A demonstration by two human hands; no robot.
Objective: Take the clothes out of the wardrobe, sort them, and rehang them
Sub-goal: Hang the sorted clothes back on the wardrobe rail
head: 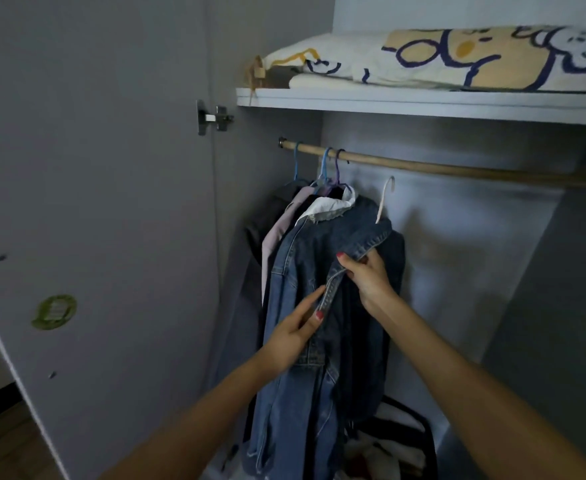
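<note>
Below the rail point(423, 166), right hand point(367, 277) gripping denim jacket point(305, 306) collar, left hand point(296, 336) pinching its placket (hanger hook off rail).

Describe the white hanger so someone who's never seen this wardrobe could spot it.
Find the wooden rail under the shelf. The white hanger is just below it, its hook free of the rail, poking out of the denim jacket. The other hangers are blue or purple and hooked on.

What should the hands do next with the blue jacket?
Probably lift the denim jacket so its white hanger hook goes up and over the wooden rod. The hook is below the rod, not on it, while the right hand grips the collar and the left hand pinches the front edge.
</note>
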